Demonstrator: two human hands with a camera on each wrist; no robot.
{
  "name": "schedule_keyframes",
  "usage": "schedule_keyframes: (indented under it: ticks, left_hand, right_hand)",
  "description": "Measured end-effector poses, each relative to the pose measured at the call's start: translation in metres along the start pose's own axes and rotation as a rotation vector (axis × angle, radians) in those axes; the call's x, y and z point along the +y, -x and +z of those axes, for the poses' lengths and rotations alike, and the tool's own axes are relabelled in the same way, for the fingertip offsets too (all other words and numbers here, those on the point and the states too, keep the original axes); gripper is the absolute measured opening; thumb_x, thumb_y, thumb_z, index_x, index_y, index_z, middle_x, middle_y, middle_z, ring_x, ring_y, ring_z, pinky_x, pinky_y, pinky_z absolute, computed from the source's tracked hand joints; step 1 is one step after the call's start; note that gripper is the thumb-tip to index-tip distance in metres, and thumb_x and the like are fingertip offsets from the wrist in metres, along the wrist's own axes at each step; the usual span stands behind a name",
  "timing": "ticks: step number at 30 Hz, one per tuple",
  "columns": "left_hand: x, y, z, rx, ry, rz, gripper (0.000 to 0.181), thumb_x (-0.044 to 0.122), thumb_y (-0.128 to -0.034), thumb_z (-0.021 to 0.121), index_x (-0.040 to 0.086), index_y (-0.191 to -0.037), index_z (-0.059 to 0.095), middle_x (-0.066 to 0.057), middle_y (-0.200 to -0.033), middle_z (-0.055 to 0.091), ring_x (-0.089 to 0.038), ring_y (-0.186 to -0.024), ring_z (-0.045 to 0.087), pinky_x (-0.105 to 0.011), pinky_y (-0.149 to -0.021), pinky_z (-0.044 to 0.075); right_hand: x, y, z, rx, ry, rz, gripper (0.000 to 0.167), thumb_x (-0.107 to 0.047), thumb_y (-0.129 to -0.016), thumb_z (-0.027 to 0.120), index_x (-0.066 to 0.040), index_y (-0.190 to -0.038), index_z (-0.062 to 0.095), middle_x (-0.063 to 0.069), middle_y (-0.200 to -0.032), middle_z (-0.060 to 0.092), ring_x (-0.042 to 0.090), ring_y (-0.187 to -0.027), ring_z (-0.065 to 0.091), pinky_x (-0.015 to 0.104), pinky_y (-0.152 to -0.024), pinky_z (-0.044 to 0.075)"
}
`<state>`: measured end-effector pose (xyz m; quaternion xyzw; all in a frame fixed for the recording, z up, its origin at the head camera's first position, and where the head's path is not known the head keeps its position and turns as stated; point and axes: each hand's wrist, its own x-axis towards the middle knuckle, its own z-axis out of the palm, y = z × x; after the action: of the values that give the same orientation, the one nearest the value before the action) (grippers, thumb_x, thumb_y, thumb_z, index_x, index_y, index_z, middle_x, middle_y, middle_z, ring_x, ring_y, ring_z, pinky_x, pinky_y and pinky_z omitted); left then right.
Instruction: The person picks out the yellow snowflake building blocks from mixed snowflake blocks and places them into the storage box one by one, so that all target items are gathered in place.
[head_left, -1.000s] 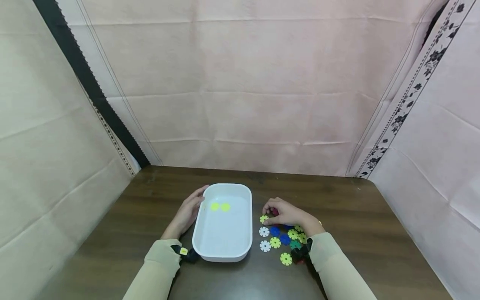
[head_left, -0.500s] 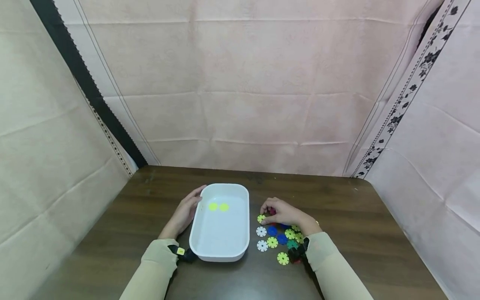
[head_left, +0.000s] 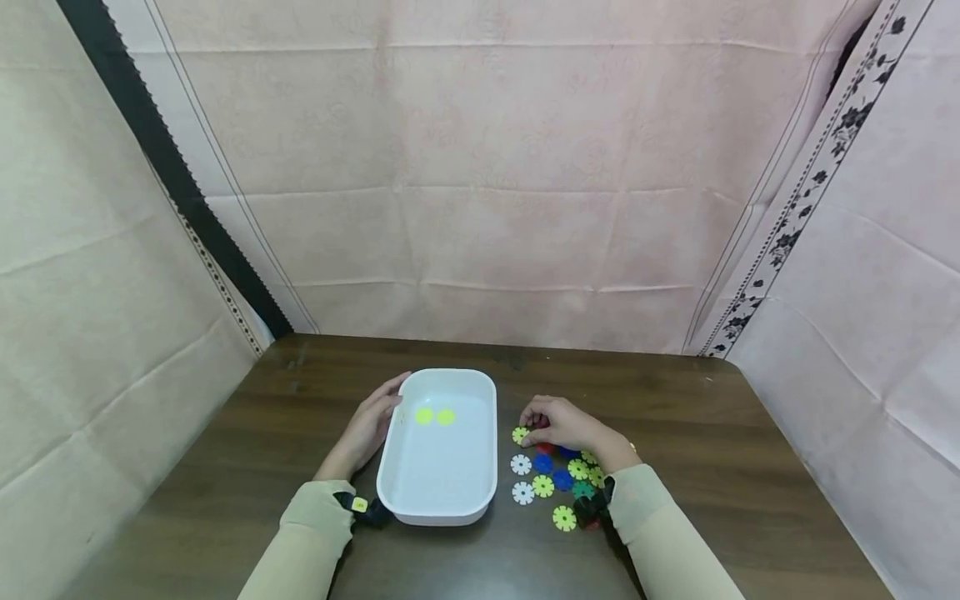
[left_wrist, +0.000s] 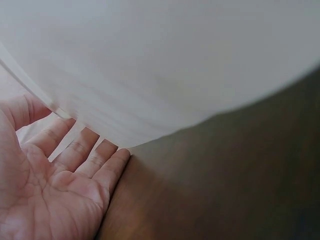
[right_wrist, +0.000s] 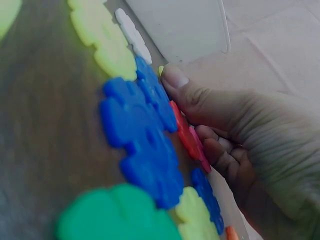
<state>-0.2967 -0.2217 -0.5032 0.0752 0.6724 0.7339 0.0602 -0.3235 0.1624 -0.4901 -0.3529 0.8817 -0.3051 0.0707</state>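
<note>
A white tray [head_left: 437,475] stands on the table with two yellow round spots [head_left: 435,417] near its far end. Along its left side lies my left hand [head_left: 367,433]; in the left wrist view the fairly straight fingers [left_wrist: 75,150] touch the outer wall, and the thumb is at the rim. Right of the tray, my right hand [head_left: 566,425] pinches a yellow-green notched plastic disc [head_left: 519,435] between thumb and forefinger. Its other fingers curl over a red disc [right_wrist: 185,132] and a pink one [right_wrist: 200,150]. Whether the pinched disc touches the table cannot be told.
Several more notched discs lie loose by the right hand, among them white [head_left: 521,464], blue [head_left: 562,479], green [head_left: 582,490] and yellow-green [head_left: 564,517] ones. The brown wooden table [head_left: 675,433] is enclosed by pale cloth walls [head_left: 480,208].
The whole head view has shifted slightly, so everything sits a little further left. Both hands keep nearly the same places at the tray and the discs.
</note>
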Motion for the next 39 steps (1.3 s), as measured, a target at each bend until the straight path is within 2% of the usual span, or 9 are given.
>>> schedule_keyframes:
  ticks: [9,17,23,29,35,39]
  left_hand:
    - [0.0,-0.001,-0.002,-0.013,-0.001,0.014,0.049,0.021,-0.1024,0.049,0.02,-0.151,0.045,-0.005,-0.154,0.045,-0.024,-0.136,0.048,-0.028,-0.103,0.045]
    - [0.003,-0.003,-0.003,-0.024,0.012,0.024,0.048,0.022,-0.1031,0.049,0.02,-0.151,0.046,-0.004,-0.154,0.045,-0.025,-0.137,0.047,-0.029,-0.105,0.044]
    - [0.004,-0.003,-0.002,-0.022,0.024,0.017,0.047,0.02,-0.1036,0.048,0.02,-0.151,0.046,-0.004,-0.152,0.046,-0.027,-0.136,0.049,-0.031,-0.104,0.045]
    - [0.001,-0.002,-0.002,-0.029,0.042,-0.003,0.048,0.02,-0.1036,0.048,0.02,-0.151,0.045,-0.005,-0.152,0.046,-0.028,-0.135,0.05,-0.035,-0.104,0.046]
    - [0.0,0.0,-0.001,-0.027,0.018,-0.006,0.048,0.023,-0.103,0.05,0.022,-0.151,0.046,-0.003,-0.152,0.046,-0.025,-0.134,0.051,-0.04,-0.108,0.043]
    - [0.001,0.001,-0.001,-0.026,0.012,0.003,0.049,0.025,-0.1024,0.05,0.021,-0.151,0.045,-0.004,-0.153,0.045,-0.025,-0.135,0.05,-0.038,-0.108,0.043]
  right_hand:
    - [-0.006,0.0,-0.004,-0.023,0.017,0.006,0.026,-0.033,-0.087,0.079,-0.021,-0.107,0.068,-0.01,-0.095,0.062,0.012,-0.087,0.057,0.03,-0.081,0.053]
    - [-0.009,-0.001,-0.009,-0.025,-0.057,-0.027,0.019,-0.024,-0.092,0.074,-0.021,-0.11,0.067,-0.012,-0.092,0.068,0.01,-0.083,0.062,0.03,-0.078,0.054]
    - [-0.009,-0.002,-0.01,0.016,-0.104,-0.041,0.014,-0.022,-0.095,0.071,-0.022,-0.109,0.069,-0.012,-0.097,0.07,0.01,-0.089,0.066,0.03,-0.085,0.055]
    - [-0.013,-0.003,-0.011,0.086,-0.144,-0.018,0.017,-0.022,-0.095,0.071,-0.022,-0.112,0.068,-0.012,-0.099,0.069,0.009,-0.092,0.066,0.028,-0.085,0.056]
    - [-0.026,-0.008,-0.018,0.124,-0.146,-0.047,0.016,-0.022,-0.096,0.07,-0.022,-0.111,0.068,-0.011,-0.1,0.069,0.01,-0.094,0.065,0.031,-0.086,0.055]
    - [-0.04,-0.016,-0.025,0.156,-0.138,-0.071,0.017,-0.021,-0.095,0.07,-0.019,-0.112,0.069,-0.012,-0.1,0.069,0.009,-0.094,0.065,0.03,-0.086,0.056]
